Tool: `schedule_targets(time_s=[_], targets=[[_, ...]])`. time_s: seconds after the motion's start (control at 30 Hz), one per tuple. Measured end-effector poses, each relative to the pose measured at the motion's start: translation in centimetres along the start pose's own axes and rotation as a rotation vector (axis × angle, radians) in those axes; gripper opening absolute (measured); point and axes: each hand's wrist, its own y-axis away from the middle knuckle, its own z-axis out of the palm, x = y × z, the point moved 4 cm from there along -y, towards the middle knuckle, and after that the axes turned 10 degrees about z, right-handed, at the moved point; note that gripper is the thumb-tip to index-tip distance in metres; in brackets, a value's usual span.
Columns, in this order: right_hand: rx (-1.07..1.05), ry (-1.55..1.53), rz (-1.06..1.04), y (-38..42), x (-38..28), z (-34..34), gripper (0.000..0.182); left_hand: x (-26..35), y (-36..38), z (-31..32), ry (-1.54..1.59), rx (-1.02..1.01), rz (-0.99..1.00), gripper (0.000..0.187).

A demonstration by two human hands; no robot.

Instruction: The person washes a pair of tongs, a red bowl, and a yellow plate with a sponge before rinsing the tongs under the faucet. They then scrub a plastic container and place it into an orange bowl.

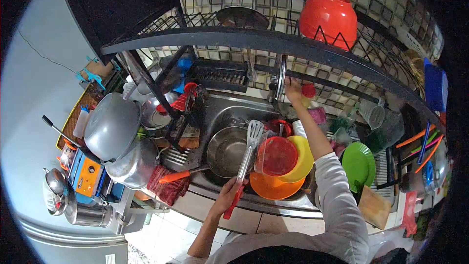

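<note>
My left hand (228, 196) is closed round the red handle of a slotted metal spatula (249, 149), whose head points up over the sink. Below the spatula's left side, a metal pan (227, 151) with an orange handle lies in the basin. My right hand (293, 90) reaches to the back of the sink, beside the faucet (281, 78); its fingers are too small to make out. Right of the spatula are a red-lidded container (278, 156), a yellow plate (303, 159) and an orange plate (276, 187).
Overhead runs a black dish rack (234, 37) holding a red bowl (328, 17). Metal pots (112, 127) and a dark red cloth (168, 184) are at left. A green plate (358, 166), a wooden board (374, 207) and glasses (372, 112) stand at right.
</note>
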Motion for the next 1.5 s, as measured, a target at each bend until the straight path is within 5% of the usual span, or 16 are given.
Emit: schedule_targets(time_s=[0.47, 0.53, 0.63, 0.7, 0.8, 0.97, 1.03, 1.07, 1.17, 1.2, 1.33, 1.37, 1.43, 1.5], targets=[[0.107, -0.139, 0.107, 3.7, -2.4, -2.8, 0.042, -0.5, -0.1, 0.9, 0.051, 0.029, -0.100, 0.033], [0.027, -0.488, 0.038, 7.8, -6.0, -6.9, 0.035, 0.1, -0.3, 1.1, 0.079, 0.036, -0.127, 0.033], [-0.217, -0.213, -0.093, 11.3, -9.6, -9.4, 0.030, -0.6, -1.2, 1.3, 0.130, 0.004, -0.130, 0.035], [-1.139, -0.466, 0.021, 13.7, -10.6, -7.9, 0.021, -0.7, -1.9, 1.9, 0.147, -0.042, -0.106, 0.036], [-1.275, -0.418, -0.187, 13.5, -12.4, -10.5, 0.017, -0.2, -2.7, 2.8, 0.198, -0.048, -0.139, 0.035], [-1.264, -0.301, -0.170, 12.4, -13.3, -11.5, 0.020, 1.4, -2.5, 3.7, 0.080, -0.076, -0.138, 0.035], [-0.780, -0.156, -0.515, 10.9, -13.5, -11.7, 0.019, 0.2, -3.3, 3.5, 0.092, -0.092, -0.121, 0.034], [-0.960, -0.138, -0.399, 10.8, -13.7, -11.7, 0.017, 0.1, -3.5, 3.5, 0.103, -0.105, -0.104, 0.034], [-1.064, -0.116, -0.291, 11.4, -14.3, -12.3, 0.016, 0.3, -3.9, 3.3, 0.054, -0.046, -0.104, 0.032], [-0.762, -0.096, -0.549, 11.4, -15.0, -13.0, 0.016, 0.3, -4.1, 3.2, 0.054, -0.047, -0.092, 0.032], [-1.036, 0.032, -0.461, 11.4, -15.3, -11.8, 0.014, -0.4, -4.7, 2.8, 0.150, -0.035, -0.049, 0.031], [-1.036, 0.032, -0.461, 11.6, -15.3, -11.6, 0.014, -0.2, -4.7, 2.8, 0.145, -0.055, -0.026, 0.031], [-0.661, -0.023, -0.389, 10.8, -15.1, -12.1, 0.013, -0.1, -4.5, 2.8, 0.150, -0.038, -0.045, 0.031], [-0.811, 0.042, -0.399, 10.4, -15.3, -11.5, 0.014, -0.1, -4.3, 2.6, 0.153, -0.016, -0.066, 0.031]])
